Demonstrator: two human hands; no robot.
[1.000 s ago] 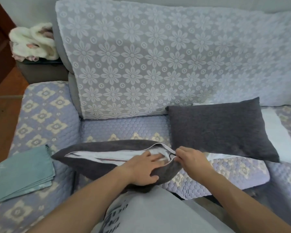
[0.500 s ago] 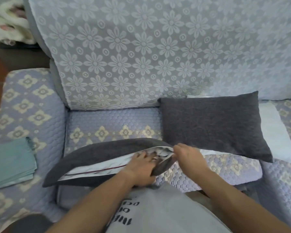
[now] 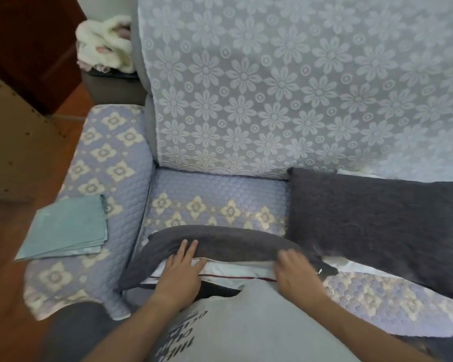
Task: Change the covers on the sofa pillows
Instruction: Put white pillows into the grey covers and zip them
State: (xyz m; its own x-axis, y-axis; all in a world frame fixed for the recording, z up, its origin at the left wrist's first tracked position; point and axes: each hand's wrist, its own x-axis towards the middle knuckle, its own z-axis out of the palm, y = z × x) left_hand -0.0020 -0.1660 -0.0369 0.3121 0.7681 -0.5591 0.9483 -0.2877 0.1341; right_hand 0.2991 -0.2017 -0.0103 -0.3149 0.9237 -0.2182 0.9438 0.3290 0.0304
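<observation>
Sofa seat (image 3: 220, 189), hands on pillow (image 3: 220, 241).

Your right hand (image 3: 296, 270) is motion-blurred, grip unreadable | your shirt (image 3: 246, 325) hides the pillow's (image 3: 220, 244) near edge | second pillow (image 3: 377, 218) is cut off at right

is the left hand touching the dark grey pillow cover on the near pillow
Touching. The head view shows the left hand lying flat across the opened edge of the dark grey pillow cover, straight fingers resting on it.
</observation>
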